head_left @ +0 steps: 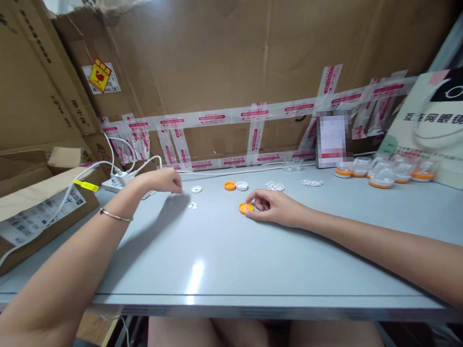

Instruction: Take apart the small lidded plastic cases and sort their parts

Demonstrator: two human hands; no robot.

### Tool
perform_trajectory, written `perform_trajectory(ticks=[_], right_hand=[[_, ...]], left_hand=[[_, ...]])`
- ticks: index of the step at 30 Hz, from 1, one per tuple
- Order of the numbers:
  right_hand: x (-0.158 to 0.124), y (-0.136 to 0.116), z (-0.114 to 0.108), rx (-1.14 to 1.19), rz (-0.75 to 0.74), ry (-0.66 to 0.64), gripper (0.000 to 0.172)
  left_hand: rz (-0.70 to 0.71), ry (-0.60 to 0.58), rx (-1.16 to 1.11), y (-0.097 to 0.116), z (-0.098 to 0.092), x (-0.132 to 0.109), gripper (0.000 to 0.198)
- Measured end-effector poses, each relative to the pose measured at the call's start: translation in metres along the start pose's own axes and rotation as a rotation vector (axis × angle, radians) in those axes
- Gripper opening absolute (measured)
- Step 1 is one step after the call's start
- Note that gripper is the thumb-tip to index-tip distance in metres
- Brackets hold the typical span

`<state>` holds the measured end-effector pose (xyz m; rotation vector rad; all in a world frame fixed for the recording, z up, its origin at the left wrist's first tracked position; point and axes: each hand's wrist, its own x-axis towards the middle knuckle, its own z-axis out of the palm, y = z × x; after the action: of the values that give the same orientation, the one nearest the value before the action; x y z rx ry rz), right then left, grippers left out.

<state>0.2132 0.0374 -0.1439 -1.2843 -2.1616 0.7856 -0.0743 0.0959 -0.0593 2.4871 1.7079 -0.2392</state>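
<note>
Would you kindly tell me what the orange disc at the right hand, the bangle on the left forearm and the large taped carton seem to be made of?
Orange disc: probably smooth plastic, given its even, bright colour and raised rim.
Bangle: likely polished metal, as it looks silvery and shiny.
Large taped carton: matte cardboard, shown by its brown, creased surface and torn edge.

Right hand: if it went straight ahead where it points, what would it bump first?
The orange cap, which sits at the fingertips of the right hand. Beyond that, probably the small white pieces or white ring; which comes first is unclear.
</note>
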Motion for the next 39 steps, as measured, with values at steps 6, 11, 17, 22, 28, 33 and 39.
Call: perform_trajectory(ticks=[6, 11, 17, 22, 28, 33, 39], right_hand=[[0.001, 0.001, 0.001, 0.014, -0.014, 0.006, 0.033], [0.003, 0.005, 0.001, 0.002, -0.05, -0.01, 0.035], [0.005, 0.008, 0.0, 0.032, -0.03, -0.021, 0.043], [0.004, 0.006, -0.002, 0.047, -0.018, -0.041, 0.047], [0.001, 0.005, -0.005, 0.121, -0.032, -0.055, 0.062], [0.002, 0.008, -0.006, 0.121, -0.048, -0.063, 0.062], [0.001, 0.009, -0.008, 0.119, -0.049, -0.063, 0.059]], left_hand=[[0.458, 0.333, -0.234, 0.078, 0.032, 0.002, 0.021], [0.56, 0.293, -0.394, 0.105, 0.061, 0.009, 0.023], [0.571, 0.245, -0.506, 0.1, 0.063, 0.01, 0.03], [0.544, 0.248, -0.556, 0.102, 0.067, 0.011, 0.036], [0.496, 0.238, -0.67, 0.103, 0.063, 0.009, 0.043], [0.321, 0.323, -0.756, 0.076, 0.042, 0.014, 0.041], [-0.087, 0.447, -0.409, 0.016, 0.033, 0.028, 0.038]])
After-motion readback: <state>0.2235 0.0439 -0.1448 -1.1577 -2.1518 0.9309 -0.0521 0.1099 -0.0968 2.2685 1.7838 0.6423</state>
